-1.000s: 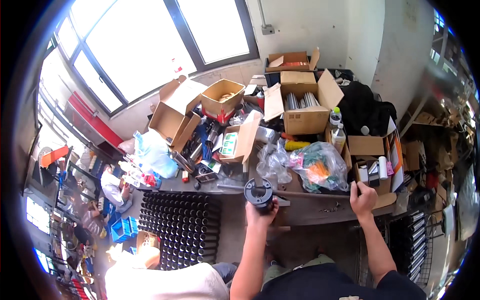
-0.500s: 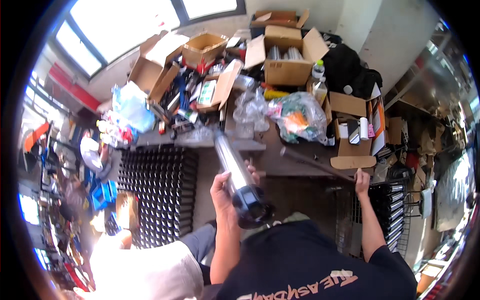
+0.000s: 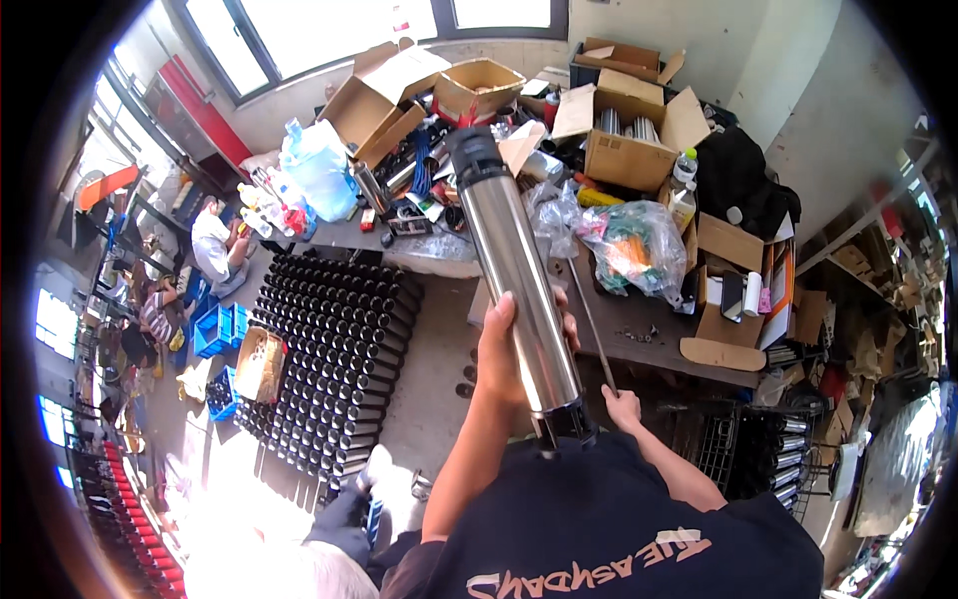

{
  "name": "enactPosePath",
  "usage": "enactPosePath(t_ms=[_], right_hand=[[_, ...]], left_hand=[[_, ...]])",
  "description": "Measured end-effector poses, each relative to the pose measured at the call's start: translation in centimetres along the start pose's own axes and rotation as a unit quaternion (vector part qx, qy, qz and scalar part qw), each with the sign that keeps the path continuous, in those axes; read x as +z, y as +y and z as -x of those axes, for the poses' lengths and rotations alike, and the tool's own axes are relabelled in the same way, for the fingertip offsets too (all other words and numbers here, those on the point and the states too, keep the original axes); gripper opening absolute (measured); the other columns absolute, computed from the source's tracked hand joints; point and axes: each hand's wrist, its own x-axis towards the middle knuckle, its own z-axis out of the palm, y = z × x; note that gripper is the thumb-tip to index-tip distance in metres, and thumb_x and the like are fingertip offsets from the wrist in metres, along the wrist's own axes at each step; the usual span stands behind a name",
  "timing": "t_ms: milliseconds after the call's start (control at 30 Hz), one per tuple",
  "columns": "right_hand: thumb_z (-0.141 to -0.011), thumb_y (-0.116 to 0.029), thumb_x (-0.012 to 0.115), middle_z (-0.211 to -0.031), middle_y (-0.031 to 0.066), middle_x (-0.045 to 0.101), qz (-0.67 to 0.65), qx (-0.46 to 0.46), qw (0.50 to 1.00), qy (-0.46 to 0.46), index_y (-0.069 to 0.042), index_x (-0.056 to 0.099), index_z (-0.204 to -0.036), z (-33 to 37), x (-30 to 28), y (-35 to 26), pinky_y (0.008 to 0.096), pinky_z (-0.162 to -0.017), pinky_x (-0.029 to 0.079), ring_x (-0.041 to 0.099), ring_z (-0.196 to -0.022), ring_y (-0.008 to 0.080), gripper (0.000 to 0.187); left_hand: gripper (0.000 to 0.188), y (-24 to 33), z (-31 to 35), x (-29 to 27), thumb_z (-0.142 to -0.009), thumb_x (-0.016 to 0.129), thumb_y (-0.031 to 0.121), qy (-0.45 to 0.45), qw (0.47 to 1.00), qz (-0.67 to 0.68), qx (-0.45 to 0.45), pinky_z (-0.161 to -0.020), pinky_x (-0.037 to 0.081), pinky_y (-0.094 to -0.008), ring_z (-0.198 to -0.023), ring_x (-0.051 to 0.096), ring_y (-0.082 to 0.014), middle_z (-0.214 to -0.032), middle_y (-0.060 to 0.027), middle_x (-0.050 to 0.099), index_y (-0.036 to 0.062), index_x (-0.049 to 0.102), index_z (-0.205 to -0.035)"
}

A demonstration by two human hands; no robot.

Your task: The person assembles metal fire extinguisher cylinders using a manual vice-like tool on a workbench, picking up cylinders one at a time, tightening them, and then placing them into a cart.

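Note:
My left hand point(image 3: 502, 344) is wrapped around a shiny metal cylinder point(image 3: 507, 255), which slants up and away from my body. A ribbed black cap point(image 3: 471, 152) covers its far end; black prongs stick out at the near end, close to my dark shirt. Right of the cylinder, my right hand point(image 3: 625, 409) is closed on the lower end of a thin rod point(image 3: 596, 334). The rod leans up and leftward over the workbench point(image 3: 654, 344). Its far tip comes near clear plastic bags, and I cannot tell whether it touches them.
Open cardboard boxes point(image 3: 627, 155), bottles and a filled plastic bag point(image 3: 639, 245) crowd the bench. Upright black tubes point(image 3: 334, 349) stand in rows on the floor at left. A wire basket point(image 3: 718, 444) is at right. Another person point(image 3: 299, 559) sits close at lower left.
My left hand has raised the cylinder, and its far capped end now shows clearly. My right hand has moved left with the rod, closer to the cylinder. The whole view has shifted.

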Motion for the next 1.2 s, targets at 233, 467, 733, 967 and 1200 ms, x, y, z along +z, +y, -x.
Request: enactPosePath(t_ms=[233, 467, 733, 967, 1200], right_hand=[[-0.092, -0.027, 0.066, -0.073, 0.0001, 0.059, -0.344, 0.054, 0.927, -0.137, -0.005, 0.067, -0.101, -7.8, 5.4, 4.2, 0.0271, -0.049, 0.042, 0.055, -0.061, 0.0104, 0.023], [-0.092, -0.034, 0.068, -0.090, 0.0046, 0.065, -0.357, 0.025, 0.925, -0.123, -0.004, 0.062, -0.116, -7.7, 6.1, 8.1, 0.0321, -0.064, 0.050, 0.060, -0.077, 0.0154, 0.039], [-0.093, -0.049, 0.066, -0.097, 0.0056, 0.069, -0.261, 0.133, 0.951, -0.098, -0.003, 0.058, -0.125, -4.8, 2.9, 14.4, 0.0359, -0.067, 0.050, 0.064, -0.078, 0.0162, 0.056], [-0.079, -0.051, 0.069, -0.128, 0.0220, 0.065, 0.029, 0.174, 0.982, -0.064, -0.004, 0.067, -0.123, -2.4, 2.3, 24.2, 0.0438, -0.103, 0.047, 0.060, -0.123, 0.0365, 0.065], [-0.080, -0.048, 0.070, -0.113, 0.0186, 0.072, 0.018, 0.118, 0.991, -0.056, -0.007, 0.073, -0.109, -2.2, 2.7, 20.6, 0.0428, -0.096, 0.051, 0.066, -0.112, 0.0342, 0.050]], left_hand=[[0.065, 0.4, 0.0, -0.2, -0.097, 0.044, 0.060, 0.044, 0.998, 0.041, -0.024, -0.068, 0.056, -0.0390, -0.082, 0.063, -0.0245, -0.103, -0.0115, 0.059, -0.0006, 0.052, -0.119], [0.066, -0.5, -0.7, -0.7, -0.095, 0.047, 0.062, 0.041, 0.996, 0.065, -0.040, -0.070, 0.056, -0.0375, -0.083, 0.062, -0.0230, -0.102, -0.0119, 0.060, 0.0011, 0.051, -0.121], [0.067, -0.4, -1.4, -2.4, -0.094, 0.052, 0.059, 0.113, 0.989, 0.042, -0.082, -0.069, 0.061, -0.0393, -0.077, 0.067, -0.0258, -0.089, -0.0152, 0.063, -0.0060, 0.057, -0.108], [0.057, -0.7, -1.2, -2.8, -0.098, 0.051, 0.053, 0.111, 0.993, -0.029, -0.038, -0.068, 0.060, -0.0405, -0.080, 0.067, -0.0262, -0.097, -0.0152, 0.063, -0.0011, 0.053, -0.117], [0.059, -1.2, -1.1, -3.4, -0.096, 0.048, 0.055, 0.050, 0.998, 0.032, -0.036, -0.067, 0.057, -0.0386, -0.079, 0.063, -0.0242, -0.100, -0.0138, 0.060, 0.0006, 0.051, -0.118]])
